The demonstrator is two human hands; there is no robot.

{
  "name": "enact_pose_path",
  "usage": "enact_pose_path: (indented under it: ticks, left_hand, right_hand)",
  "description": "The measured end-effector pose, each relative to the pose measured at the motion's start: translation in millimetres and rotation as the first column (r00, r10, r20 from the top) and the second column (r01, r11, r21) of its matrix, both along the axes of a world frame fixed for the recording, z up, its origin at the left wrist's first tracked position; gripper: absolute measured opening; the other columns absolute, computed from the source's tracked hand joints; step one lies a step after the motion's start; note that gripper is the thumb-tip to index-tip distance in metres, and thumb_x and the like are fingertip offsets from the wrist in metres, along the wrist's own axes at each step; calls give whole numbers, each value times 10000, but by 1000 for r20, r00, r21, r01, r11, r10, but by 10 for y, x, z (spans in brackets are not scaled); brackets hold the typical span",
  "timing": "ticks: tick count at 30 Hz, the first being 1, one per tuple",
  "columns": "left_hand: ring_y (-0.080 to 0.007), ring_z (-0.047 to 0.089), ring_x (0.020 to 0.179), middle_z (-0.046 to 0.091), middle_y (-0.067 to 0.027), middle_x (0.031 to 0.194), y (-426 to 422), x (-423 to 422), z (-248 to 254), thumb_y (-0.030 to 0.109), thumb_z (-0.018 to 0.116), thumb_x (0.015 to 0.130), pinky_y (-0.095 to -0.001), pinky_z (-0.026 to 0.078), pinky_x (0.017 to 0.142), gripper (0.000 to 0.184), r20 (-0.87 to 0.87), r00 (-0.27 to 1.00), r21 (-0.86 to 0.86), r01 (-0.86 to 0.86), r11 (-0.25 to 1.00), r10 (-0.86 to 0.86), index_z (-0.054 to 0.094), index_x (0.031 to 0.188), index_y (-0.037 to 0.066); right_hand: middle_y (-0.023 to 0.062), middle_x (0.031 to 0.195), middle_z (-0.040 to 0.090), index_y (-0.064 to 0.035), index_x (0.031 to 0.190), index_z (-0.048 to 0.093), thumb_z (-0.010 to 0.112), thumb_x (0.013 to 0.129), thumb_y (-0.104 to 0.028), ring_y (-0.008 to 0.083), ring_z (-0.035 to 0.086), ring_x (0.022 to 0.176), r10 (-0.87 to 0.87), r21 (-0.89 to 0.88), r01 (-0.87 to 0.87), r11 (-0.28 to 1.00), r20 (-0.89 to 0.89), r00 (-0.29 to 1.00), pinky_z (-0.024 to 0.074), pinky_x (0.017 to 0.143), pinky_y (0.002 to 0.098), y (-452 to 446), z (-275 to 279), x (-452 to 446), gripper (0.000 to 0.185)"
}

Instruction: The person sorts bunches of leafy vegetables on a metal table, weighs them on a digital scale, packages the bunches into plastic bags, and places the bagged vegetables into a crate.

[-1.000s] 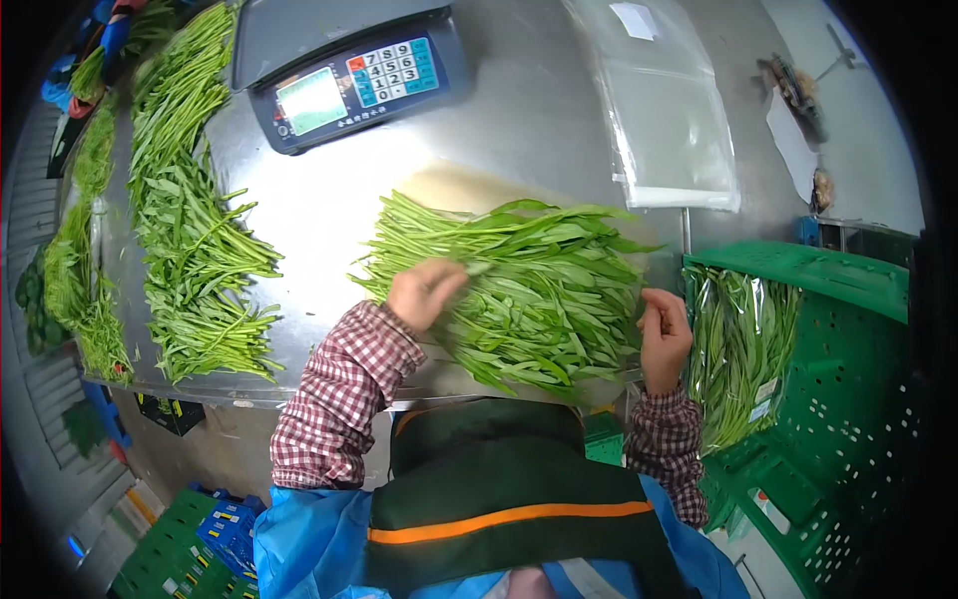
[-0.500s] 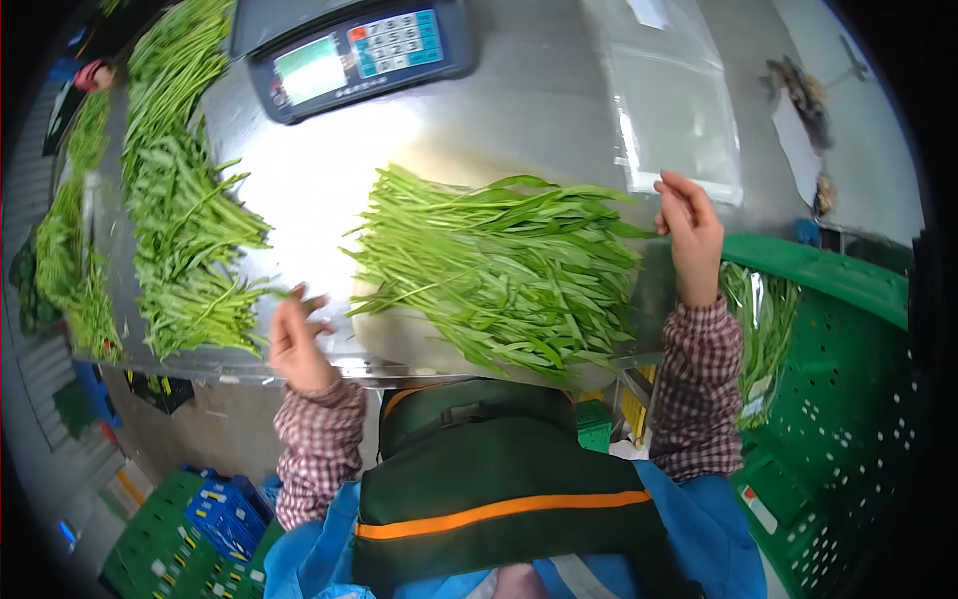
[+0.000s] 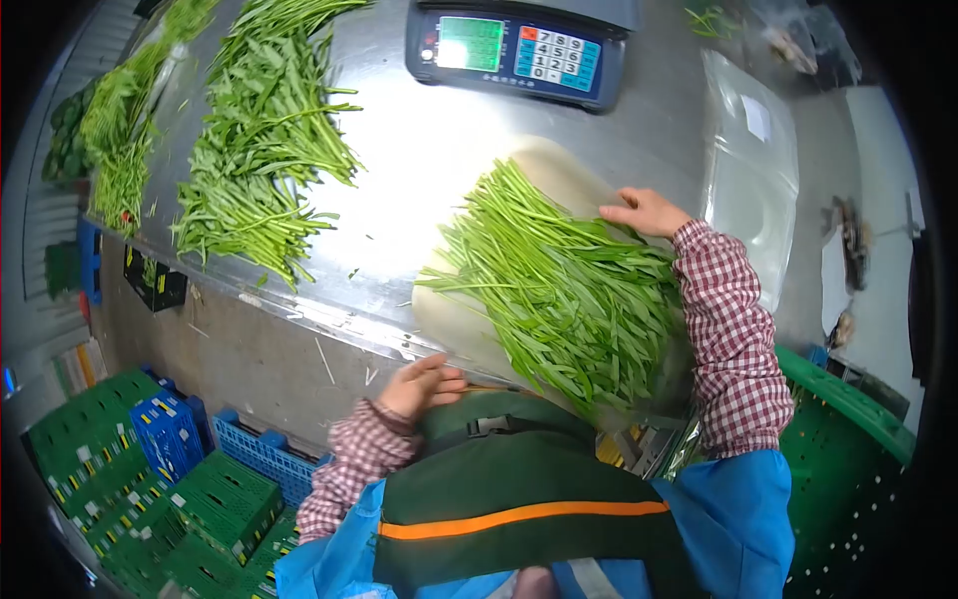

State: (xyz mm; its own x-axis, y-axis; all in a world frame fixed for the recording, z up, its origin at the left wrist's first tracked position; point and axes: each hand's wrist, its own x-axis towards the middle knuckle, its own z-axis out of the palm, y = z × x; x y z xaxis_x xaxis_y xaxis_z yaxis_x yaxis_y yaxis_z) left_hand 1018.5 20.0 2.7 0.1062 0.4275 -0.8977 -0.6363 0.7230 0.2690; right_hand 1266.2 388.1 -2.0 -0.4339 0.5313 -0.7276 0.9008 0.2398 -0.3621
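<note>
Bundle of long-stemmed leafy greens (image 3: 569, 290) lies flat on a pale mat (image 3: 544, 165) on the metal table (image 3: 384, 220), right of centre in the head view. Right hand (image 3: 647, 213) is nearer, just beside the far right edge of the bundle; greens lie left and near of its fingers. Those fingers are loosely bent, slightly apart, nothing visibly pinched; can't tell if the tips touch leaves. Left hand (image 3: 421, 387) is off the near left side, by the table's near edge, apart from the bundle; greens lie right and far of it. Its fingers are half-curled, a bit apart, holding nothing visible.

Bundle's long axis runs diagonally, far left to near right: cut stem ends point far left, leafy tips near right. Digital scale (image 3: 556, 62) beyond, clear plastic bags (image 3: 753, 170) far right, loose greens (image 3: 264, 130) left.
</note>
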Motion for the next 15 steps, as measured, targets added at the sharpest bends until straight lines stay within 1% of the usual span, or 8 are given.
enact_pose_path:
  ticks: [1, 4, 6, 7, 10, 12, 13, 15]
  left_hand:
    - [-287, 554, 1020, 530, -208, 1102, 99, 146, -22, 40, 390, 907, -353, 490, 859, 412, 36, 995, -18, -89, 996, 90, 284, 1296, -43]
    - [-274, 557, 1011, 546, -174, 1090, 165, 362, -403, -8, 483, 866, -361, 487, 869, 509, 231, 934, 22, -285, 958, 272, 243, 1314, -37]
    - [-264, 558, 1005, 552, -158, 1080, 356, 453, -381, 18, 554, 836, -362, 484, 876, 564, 232, 926, 103, -328, 939, 298, 242, 1304, -31]
    - [-260, 559, 1002, 555, -150, 1075, 486, 511, -348, 32, 590, 821, -362, 482, 880, 594, 233, 922, 145, -346, 927, 308, 242, 1299, -28]
    - [-250, 571, 975, 552, -165, 1066, 1006, 771, -217, 95, 677, 766, -351, 494, 843, 697, -16, 953, 157, -296, 942, 302, 235, 1292, -19]
    - [-228, 563, 964, 539, -131, 1082, 1249, 918, -304, 165, 701, 753, -367, 479, 828, 653, -141, 922, 181, -335, 925, 362, 305, 1251, 19]
    - [-217, 558, 958, 532, -114, 1090, 1280, 1007, -396, 200, 713, 746, -375, 472, 821, 632, -201, 900, 177, -356, 918, 388, 341, 1230, 38]
    - [-197, 556, 929, 533, -97, 1043, 1229, 1182, -937, 214, 716, 739, -356, 485, 768, 640, -411, 866, 239, -199, 950, 284, 346, 1231, 38]
  right_hand:
    - [200, 1158, 545, -12, 1213, 495, 556, 761, -574, 277, 530, 1059, -40, -144, 34, 989, -38, 998, 392, 934, 339, -36, 74, -57, 724]
    - [196, 1119, 571, -13, 1183, 525, 536, 768, -589, 294, 543, 1039, -111, -165, 96, 982, -86, 990, 377, 956, 359, -135, 129, -118, 710]
    - [215, 1221, 491, -4, 1225, 477, 522, 779, -590, 321, 484, 1117, -129, -340, 147, 929, 74, 989, 337, 996, 388, -230, 425, -269, 738]
    - [219, 1277, 426, -3, 1272, 410, 519, 779, -593, 326, 432, 1164, -103, -292, 91, 952, -29, 994, 317, 1008, 409, -332, 285, -200, 777]
    - [249, 1375, 256, -4, 1372, 205, 562, 769, -561, 337, 276, 1277, -130, -231, 80, 970, -213, 968, 275, 1034, 429, -861, 377, -238, 895]
    - [280, 1338, 290, -16, 1383, 161, 638, 735, -481, 365, 323, 1238, 217, 183, -154, 971, -402, 890, 298, 1012, 434, -1302, 359, -233, 929]
    - [284, 1312, 311, -24, 1385, 161, 655, 723, -441, 374, 350, 1207, 299, 341, -211, 916, -231, 926, 318, 992, 433, -1553, 412, -315, 924]
    - [292, 1259, 354, -41, 1387, 162, 689, 700, -361, 391, 405, 1146, 343, 593, -348, 726, 127, 931, 358, 950, 430, -1941, 499, -549, 923]
